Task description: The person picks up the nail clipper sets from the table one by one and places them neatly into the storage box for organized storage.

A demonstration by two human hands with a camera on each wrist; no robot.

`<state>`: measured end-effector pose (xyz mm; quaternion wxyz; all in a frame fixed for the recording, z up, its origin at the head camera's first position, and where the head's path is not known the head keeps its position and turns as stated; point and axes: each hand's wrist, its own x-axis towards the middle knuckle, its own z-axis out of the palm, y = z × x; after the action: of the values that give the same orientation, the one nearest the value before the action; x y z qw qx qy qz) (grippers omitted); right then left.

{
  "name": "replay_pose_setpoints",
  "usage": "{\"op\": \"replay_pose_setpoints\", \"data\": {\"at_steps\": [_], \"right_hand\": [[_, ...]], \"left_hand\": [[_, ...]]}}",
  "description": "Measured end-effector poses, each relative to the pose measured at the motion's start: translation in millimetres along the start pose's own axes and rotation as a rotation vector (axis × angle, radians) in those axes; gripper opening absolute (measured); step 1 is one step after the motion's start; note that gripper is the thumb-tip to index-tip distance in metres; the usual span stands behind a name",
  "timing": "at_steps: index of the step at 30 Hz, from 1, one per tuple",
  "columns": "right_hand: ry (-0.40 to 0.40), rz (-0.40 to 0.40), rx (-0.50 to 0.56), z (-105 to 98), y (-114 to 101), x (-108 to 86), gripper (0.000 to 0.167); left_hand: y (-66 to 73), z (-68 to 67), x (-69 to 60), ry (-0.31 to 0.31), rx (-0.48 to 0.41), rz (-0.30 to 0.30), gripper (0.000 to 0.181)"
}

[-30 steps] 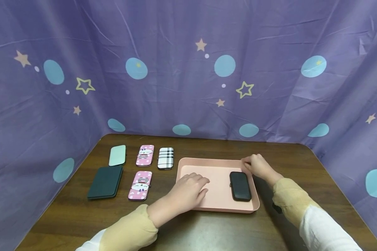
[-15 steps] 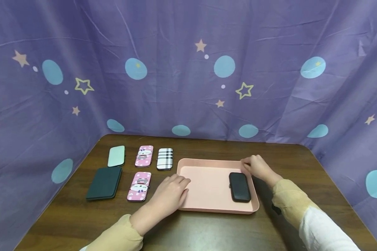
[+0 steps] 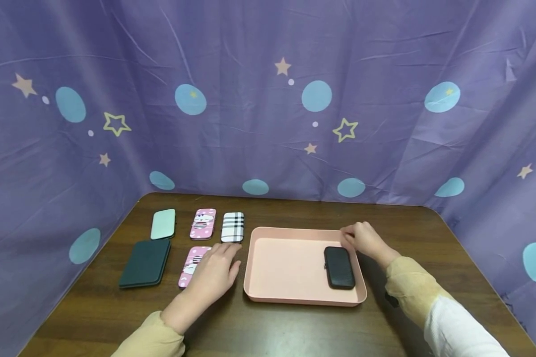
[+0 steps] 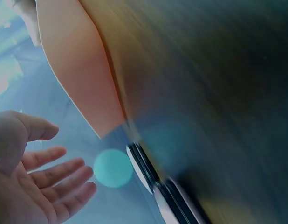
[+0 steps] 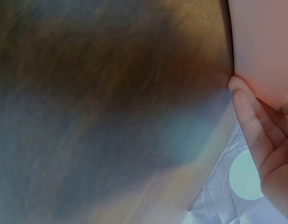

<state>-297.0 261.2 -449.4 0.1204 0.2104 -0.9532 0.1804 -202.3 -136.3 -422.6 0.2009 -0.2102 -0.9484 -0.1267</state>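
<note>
In the head view my left hand [image 3: 212,275] hovers over the near pink cat-print case [image 3: 189,270], covering part of it, with the plaid case [image 3: 233,227] just beyond its fingertips. The left wrist view shows that hand [image 4: 46,179] with fingers spread and nothing in them. At the far right corner of the pink tray [image 3: 290,300], my right hand [image 3: 368,240] pinches the rim between thumb and fingers; the right wrist view shows its fingers [image 5: 253,116] against the tray wall [image 5: 263,51]. A black case [image 3: 339,267] lies inside the tray, at its right side.
Left on the brown table [image 3: 286,329] lie a dark green flat case [image 3: 145,263], a mint case [image 3: 163,224] and another pink cat-print case [image 3: 203,223]. A purple curtain [image 3: 259,99] hangs behind the table and at both sides.
My left hand has moved left from over the tray to over the near pink case. My right hand stays on the tray's corner.
</note>
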Motion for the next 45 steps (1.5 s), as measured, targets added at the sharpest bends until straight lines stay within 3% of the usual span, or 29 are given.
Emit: {"op": "replay_pose_setpoints", "data": {"at_steps": [5,11,18,22,38,45], "right_hand": [[0.006,-0.001,0.008,-2,0,0.1,0.016],[0.016,-0.006,0.012,-2,1,0.0,0.015],[0.008,-0.001,0.005,-1,4,1.8,0.015],[0.006,0.005,0.009,0,4,1.4,0.015],[0.01,0.008,0.009,1,1,-1.0,0.015],[0.011,0.006,0.017,2,1,-0.7,0.015]], "left_hand": [[-16.9,-2.6,-1.6,0.016,0.038,-0.063,0.042],[-38.5,-3.0,-7.4,-0.023,0.069,-0.157,0.048],[-56.7,-9.5,-12.2,-0.151,0.063,-0.336,0.054],[-65.4,-13.6,-12.1,-0.213,0.05,-0.402,0.057],[-88.7,-15.9,-1.3,-0.461,-0.023,-0.54,0.057],[-95.0,-17.4,5.1,-0.538,-0.081,-0.598,0.051]]}}
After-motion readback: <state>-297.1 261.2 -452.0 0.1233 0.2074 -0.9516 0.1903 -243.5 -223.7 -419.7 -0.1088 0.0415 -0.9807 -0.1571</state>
